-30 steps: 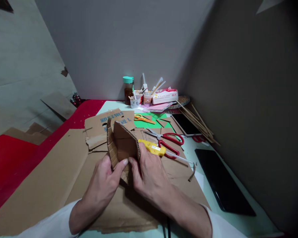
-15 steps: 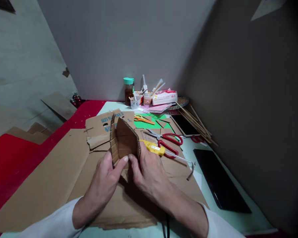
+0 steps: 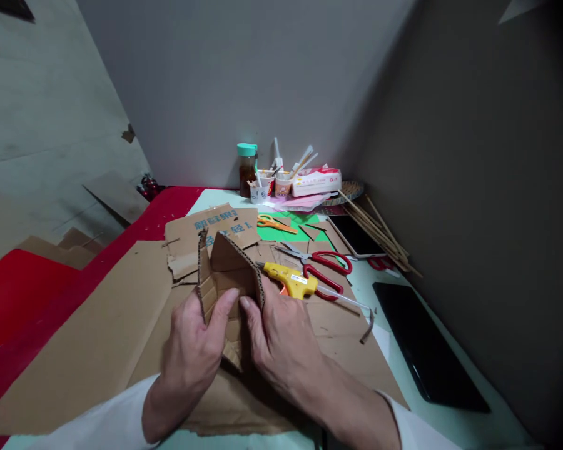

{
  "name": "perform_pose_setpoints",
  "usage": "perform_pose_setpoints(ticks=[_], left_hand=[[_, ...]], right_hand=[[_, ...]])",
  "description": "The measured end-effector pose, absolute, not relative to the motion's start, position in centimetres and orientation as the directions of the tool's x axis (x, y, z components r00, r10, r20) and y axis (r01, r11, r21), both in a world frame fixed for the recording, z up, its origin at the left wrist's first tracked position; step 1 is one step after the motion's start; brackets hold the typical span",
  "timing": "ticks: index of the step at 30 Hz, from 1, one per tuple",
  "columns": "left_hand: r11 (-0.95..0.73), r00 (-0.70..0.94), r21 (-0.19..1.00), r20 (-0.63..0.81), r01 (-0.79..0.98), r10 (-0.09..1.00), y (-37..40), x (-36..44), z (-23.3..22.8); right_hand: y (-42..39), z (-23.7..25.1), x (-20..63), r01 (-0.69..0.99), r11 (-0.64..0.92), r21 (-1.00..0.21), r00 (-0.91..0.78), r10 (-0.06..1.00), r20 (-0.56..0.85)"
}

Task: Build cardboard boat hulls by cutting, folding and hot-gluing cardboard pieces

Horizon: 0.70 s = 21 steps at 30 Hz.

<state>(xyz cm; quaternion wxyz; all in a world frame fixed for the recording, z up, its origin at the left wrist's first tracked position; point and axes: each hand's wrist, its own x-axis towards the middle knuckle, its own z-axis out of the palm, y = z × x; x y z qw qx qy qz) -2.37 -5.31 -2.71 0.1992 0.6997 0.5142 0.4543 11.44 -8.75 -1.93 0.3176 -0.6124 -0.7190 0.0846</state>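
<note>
Folded cardboard piece (image 3: 229, 275), centre of the table, gripped in both hands over flat cardboard (image 3: 244, 409)

Clock read from the piece: flat cardboard spreads to 6, nearest; left hand (image 3: 194, 350) at 8, right hand (image 3: 286, 344) at 4, one on each wall, thumbs pressed inside with tips near each other; other fingers mostly hidden, their exact curl I cannot tell; black slab (image 3: 426, 344) between 3 and 4; yellow glue gun (image 3: 288, 275) at 3, just past the right hand, nozzle toward the piece; red-handled scissors (image 3: 309, 256) just behind it, blades parted; blue-printed cardboard (image 3: 181, 236) toward 11; orange scissors (image 3: 279, 225) on green sheet (image 3: 267, 235) at 1; thin sticks (image 3: 380, 231) at 2; farthest, teal-lidded bottle (image 3: 246, 175) at 12, tissue pack (image 3: 316, 182) at 1
</note>
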Motion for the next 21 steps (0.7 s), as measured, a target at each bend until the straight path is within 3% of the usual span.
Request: perform_pose_setpoints(ticks=[9, 14, 18, 21], left_hand=[[-0.291, -0.079, 0.746, 0.417, 0.599, 0.906, -6.7, -2.0, -2.2], [-0.302, -0.029, 0.789, 0.375, 0.536, 0.927, -5.9, -2.1, -1.5], [-0.338, 0.094, 0.829, 0.332, 0.445, 0.939, -5.1, -2.3, -1.0], [-0.355, 0.18, 0.846, 0.307, 0.398, 0.934, -4.9, -2.6, -0.7]], right_hand=[[-9.4, -2.2, 10.3, 0.87, 0.288, -0.4, -0.039, 0.849, 0.528], [-8.9, -1.4, 11.2, 0.863, 0.298, -0.407, -0.098, 0.89, 0.445], [-8.6, -0.2, 12.9, 0.822, 0.276, -0.497, -0.123, 0.94, 0.318], [-8.5, 1.0, 14.4, 0.732, 0.26, -0.63, -0.045, 0.941, 0.336]])
